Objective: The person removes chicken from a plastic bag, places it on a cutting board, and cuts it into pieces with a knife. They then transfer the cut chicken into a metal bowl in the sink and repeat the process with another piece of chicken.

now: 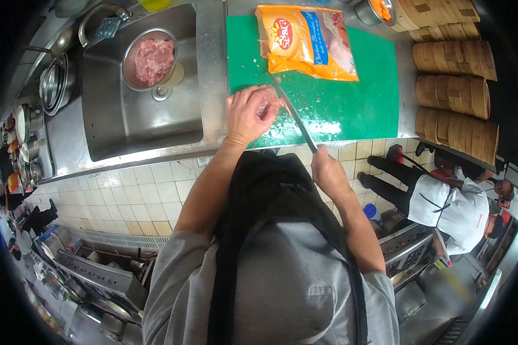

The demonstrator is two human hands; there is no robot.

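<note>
My left hand is curled over a piece of raw chicken near the left edge of the green cutting board. Pink meat shows between its thumb and fingers. My right hand, just off the board's front edge, grips the handle of a long knife. The blade slants away to the upper left, its edge right beside the chicken and its tip close to the bag. Behind lies an orange bag of chicken boneless leg, flat on the board. Small meat scraps dot the green surface.
Left of the board, a metal bowl of raw meat stands in the sink. Bamboo steamer baskets line the right side. A metal container with orange pieces sits at the back. Another person stands behind at the right.
</note>
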